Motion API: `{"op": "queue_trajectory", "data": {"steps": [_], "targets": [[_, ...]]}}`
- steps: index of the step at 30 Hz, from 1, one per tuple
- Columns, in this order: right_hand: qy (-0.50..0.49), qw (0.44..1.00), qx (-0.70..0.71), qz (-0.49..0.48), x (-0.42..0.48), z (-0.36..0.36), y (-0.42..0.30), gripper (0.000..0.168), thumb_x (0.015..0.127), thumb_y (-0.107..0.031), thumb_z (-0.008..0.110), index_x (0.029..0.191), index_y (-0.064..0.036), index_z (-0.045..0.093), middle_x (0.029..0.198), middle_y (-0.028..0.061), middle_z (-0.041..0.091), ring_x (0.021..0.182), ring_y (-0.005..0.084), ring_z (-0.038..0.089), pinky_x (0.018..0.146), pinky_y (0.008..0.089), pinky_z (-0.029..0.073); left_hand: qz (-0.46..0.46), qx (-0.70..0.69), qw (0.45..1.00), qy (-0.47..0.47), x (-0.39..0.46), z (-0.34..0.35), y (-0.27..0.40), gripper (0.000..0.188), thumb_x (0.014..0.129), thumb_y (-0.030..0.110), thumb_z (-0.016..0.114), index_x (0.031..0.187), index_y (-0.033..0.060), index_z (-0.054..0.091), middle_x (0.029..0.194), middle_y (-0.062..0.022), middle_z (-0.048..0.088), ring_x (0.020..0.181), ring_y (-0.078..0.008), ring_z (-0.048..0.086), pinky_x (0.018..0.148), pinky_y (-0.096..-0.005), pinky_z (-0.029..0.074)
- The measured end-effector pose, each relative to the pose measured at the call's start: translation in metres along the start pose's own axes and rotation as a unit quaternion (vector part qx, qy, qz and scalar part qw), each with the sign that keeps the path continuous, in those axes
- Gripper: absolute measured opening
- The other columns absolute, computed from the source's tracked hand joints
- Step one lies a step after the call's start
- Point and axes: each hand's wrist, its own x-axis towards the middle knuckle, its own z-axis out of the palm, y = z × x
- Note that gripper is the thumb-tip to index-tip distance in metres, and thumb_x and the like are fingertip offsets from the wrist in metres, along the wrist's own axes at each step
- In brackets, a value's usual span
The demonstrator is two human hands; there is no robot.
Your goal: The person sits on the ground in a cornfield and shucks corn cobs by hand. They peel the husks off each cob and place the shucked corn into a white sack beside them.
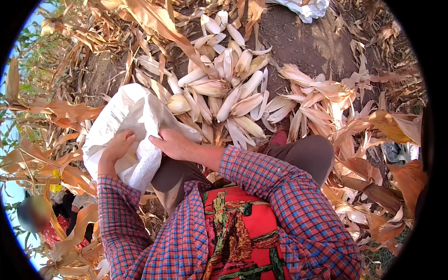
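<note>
A white woven sack stands with its mouth open in front of my left side, against my left knee. My right hand grips the folded near-right rim of the sack, the thumb laid over the cloth. Within the sack's mouth is my left hand, its fingers curled; whether it pinches any cloth is hidden. Just beyond the sack lies a heap of corn ears, most still wrapped in pale dry husks. The bottom of the sack is out of sight.
Loose dry husks lie to the right of the heap. Brown corn leaves hang over it. Another white sack rests on bare soil at the top. Another person is among the stalks at lower left.
</note>
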Motion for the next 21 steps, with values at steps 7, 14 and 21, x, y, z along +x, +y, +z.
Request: {"op": "queue_trajectory", "data": {"steps": [7,14,21], "targets": [[-0.032,0.988,-0.009,-0.149,-0.018,0.002,-0.023,0.036,0.093,-0.032,0.048,0.095,0.003,0.056,0.081,0.0245,0.061,0.082,0.0422,0.058,0.073,0.0471,0.046,-0.18,-0.08,0.921,-0.336,0.075,0.052,-0.036,0.064,0.086,0.051,0.054,0.133,0.0091,0.048,0.119,-0.013,0.059,0.102,-0.0224,0.059,0.087,-0.0398,0.049],[0.066,0.996,-0.054,0.03,0.012,-0.042,0.002,0.042,0.091,-0.035,0.049,0.087,0.006,0.057,0.076,0.022,0.061,0.079,0.0357,0.062,0.071,0.0438,0.047,-0.105,0.238,0.965,-0.046,0.154,0.059,-0.092,0.061,0.086,0.05,0.054,0.13,0.008,0.051,0.118,-0.0137,0.06,0.106,-0.0245,0.058,0.092,-0.0398,0.045],[0.118,0.961,-0.143,0.205,0.055,-0.055,0.182,0.035,0.086,-0.034,0.051,0.097,-0.002,0.062,0.085,0.0196,0.065,0.082,0.0346,0.064,0.074,0.044,0.048,-0.068,0.32,0.933,0.146,0.17,0.034,-0.123,0.058,0.086,0.049,0.054,0.126,0.0069,0.054,0.117,-0.0143,0.061,0.109,-0.0265,0.056,0.097,-0.0399,0.042]]}}
